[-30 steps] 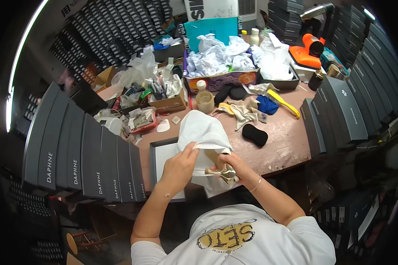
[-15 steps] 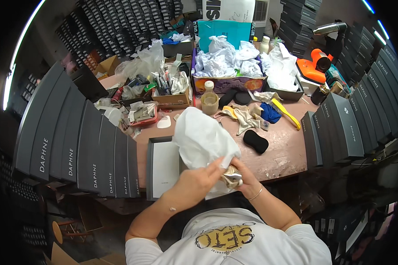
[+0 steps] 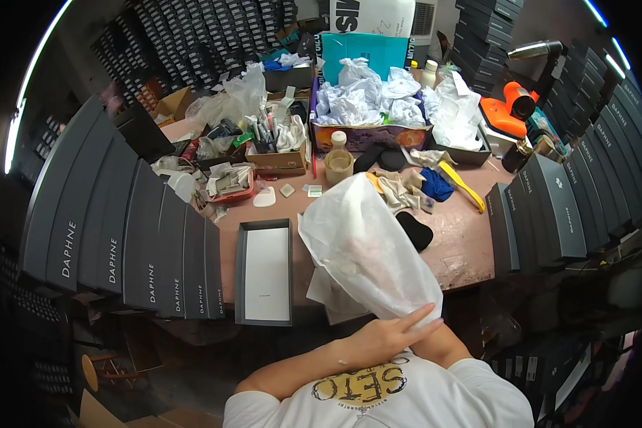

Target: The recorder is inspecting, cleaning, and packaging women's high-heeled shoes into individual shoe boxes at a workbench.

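Note:
A white, thin cloth dust bag is held up over the front of the table, slanting from upper left down to its mouth at lower right. My left hand grips the bag's edge near the mouth, with the index finger stretched along the cloth. My right forearm runs up into the mouth, and my right hand is inside. Only a faint pinkish shape shows through the cloth, so its fingers and anything they hold are hidden. To the left sits an open dark grey shoebox part with a white bottom.
White paper lies partly under the bag. Tall stacks of dark shoeboxes flank the table, with more at right. Behind are a carton of crumpled paper, a jar, rags, a yellow-handled brush and black pads.
The bag has moved right and hangs more stretched out. My right hand has gone inside it, and the shiny, pale thing at my fingers is out of sight. The shoebox part is uncovered.

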A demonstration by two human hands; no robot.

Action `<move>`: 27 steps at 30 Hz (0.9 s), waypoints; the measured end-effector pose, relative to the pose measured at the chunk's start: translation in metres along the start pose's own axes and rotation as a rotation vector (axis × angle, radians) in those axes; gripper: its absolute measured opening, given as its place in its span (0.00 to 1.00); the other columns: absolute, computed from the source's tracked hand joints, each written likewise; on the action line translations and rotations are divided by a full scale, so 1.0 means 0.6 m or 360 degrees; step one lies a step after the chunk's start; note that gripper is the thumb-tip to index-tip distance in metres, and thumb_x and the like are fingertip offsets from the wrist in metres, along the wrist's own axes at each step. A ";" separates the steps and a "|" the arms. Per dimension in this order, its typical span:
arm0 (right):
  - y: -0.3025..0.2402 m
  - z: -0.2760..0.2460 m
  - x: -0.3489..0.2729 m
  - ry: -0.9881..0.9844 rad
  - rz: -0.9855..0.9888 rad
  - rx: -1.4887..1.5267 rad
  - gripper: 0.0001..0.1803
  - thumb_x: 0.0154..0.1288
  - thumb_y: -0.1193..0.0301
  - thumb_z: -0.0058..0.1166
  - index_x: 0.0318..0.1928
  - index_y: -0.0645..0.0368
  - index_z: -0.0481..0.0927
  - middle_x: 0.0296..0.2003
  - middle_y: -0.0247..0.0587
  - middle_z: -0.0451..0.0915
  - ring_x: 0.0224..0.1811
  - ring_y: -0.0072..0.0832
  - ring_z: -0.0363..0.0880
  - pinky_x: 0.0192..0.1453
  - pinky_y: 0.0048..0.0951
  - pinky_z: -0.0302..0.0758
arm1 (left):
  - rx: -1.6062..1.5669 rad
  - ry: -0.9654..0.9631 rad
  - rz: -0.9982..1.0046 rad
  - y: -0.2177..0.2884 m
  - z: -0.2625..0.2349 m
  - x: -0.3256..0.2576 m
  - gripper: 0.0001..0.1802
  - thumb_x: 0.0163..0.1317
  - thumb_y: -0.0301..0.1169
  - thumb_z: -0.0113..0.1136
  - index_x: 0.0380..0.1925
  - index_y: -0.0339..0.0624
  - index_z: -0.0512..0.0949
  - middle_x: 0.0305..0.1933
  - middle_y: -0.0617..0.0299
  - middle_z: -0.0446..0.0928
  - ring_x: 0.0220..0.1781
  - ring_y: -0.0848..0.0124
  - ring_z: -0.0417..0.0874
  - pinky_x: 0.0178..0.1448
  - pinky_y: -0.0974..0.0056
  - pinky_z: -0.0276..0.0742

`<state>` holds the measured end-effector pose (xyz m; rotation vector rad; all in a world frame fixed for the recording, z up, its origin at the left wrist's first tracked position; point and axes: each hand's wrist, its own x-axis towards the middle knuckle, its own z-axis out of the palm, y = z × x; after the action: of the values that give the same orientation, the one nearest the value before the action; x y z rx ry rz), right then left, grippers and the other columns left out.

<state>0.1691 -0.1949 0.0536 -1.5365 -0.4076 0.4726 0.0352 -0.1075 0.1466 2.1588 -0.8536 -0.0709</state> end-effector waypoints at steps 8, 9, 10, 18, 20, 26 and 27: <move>-0.079 0.150 -0.050 0.0012 -0.0932 -0.0609 0.12 0.60 0.70 0.49 0.40 0.64 0.77 0.36 0.57 0.77 0.40 0.44 0.79 0.47 0.40 0.74 | -0.2039 0.1975 -0.1042 -0.124 0.005 -0.145 0.46 0.53 0.56 0.67 0.64 0.39 0.63 0.63 0.58 0.69 0.66 0.60 0.68 0.68 0.51 0.65; -0.062 0.176 -0.054 -0.0144 -0.0993 -0.0754 0.11 0.59 0.70 0.49 0.39 0.64 0.77 0.35 0.58 0.78 0.39 0.44 0.79 0.46 0.40 0.74 | -0.1853 0.2145 -0.0979 -0.145 0.007 -0.185 0.45 0.53 0.55 0.68 0.64 0.40 0.64 0.63 0.58 0.70 0.63 0.63 0.71 0.65 0.53 0.69; -0.049 0.188 -0.061 -0.0321 -0.1040 -0.0893 0.11 0.59 0.71 0.49 0.38 0.65 0.78 0.34 0.58 0.78 0.38 0.45 0.80 0.46 0.41 0.74 | -0.1750 0.2227 -0.0909 -0.139 -0.018 -0.208 0.44 0.52 0.52 0.70 0.62 0.38 0.65 0.61 0.58 0.72 0.60 0.61 0.74 0.62 0.53 0.73; -0.025 0.064 -0.047 -0.0885 0.0434 0.1375 0.55 0.54 0.31 0.48 0.74 0.48 0.47 0.71 0.47 0.53 0.67 0.41 0.60 0.71 0.46 0.58 | -0.0245 0.0947 -0.0991 -0.045 -0.243 -0.288 0.57 0.39 0.18 0.72 0.71 0.42 0.53 0.62 0.55 0.71 0.59 0.62 0.76 0.64 0.60 0.70; -0.036 0.063 -0.048 -0.0699 0.0488 0.1397 0.49 0.58 0.37 0.50 0.71 0.52 0.52 0.68 0.47 0.57 0.65 0.39 0.64 0.69 0.44 0.62 | -0.0592 0.1137 -0.0874 -0.074 -0.218 -0.209 0.58 0.41 0.20 0.74 0.72 0.42 0.49 0.60 0.53 0.71 0.57 0.63 0.77 0.63 0.61 0.71; -0.039 0.022 -0.037 -0.0123 0.0118 0.0803 0.34 0.66 0.53 0.54 0.65 0.60 0.63 0.62 0.46 0.68 0.61 0.34 0.72 0.64 0.37 0.71 | -0.1865 0.1498 -0.1024 -0.168 -0.040 -0.089 0.37 0.68 0.43 0.56 0.69 0.36 0.54 0.62 0.55 0.68 0.65 0.68 0.67 0.67 0.63 0.64; -0.002 0.007 -0.026 -0.0061 -0.0304 0.0103 0.35 0.65 0.53 0.55 0.65 0.59 0.63 0.61 0.46 0.69 0.60 0.34 0.72 0.64 0.36 0.72 | -0.1934 0.1624 -0.1040 -0.146 0.001 -0.051 0.34 0.69 0.47 0.52 0.65 0.36 0.59 0.62 0.55 0.69 0.63 0.66 0.70 0.66 0.61 0.66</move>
<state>0.1537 -0.1995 0.0552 -1.4117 -0.5579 0.3626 0.0596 -0.0495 0.0785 0.9524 0.4603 0.1466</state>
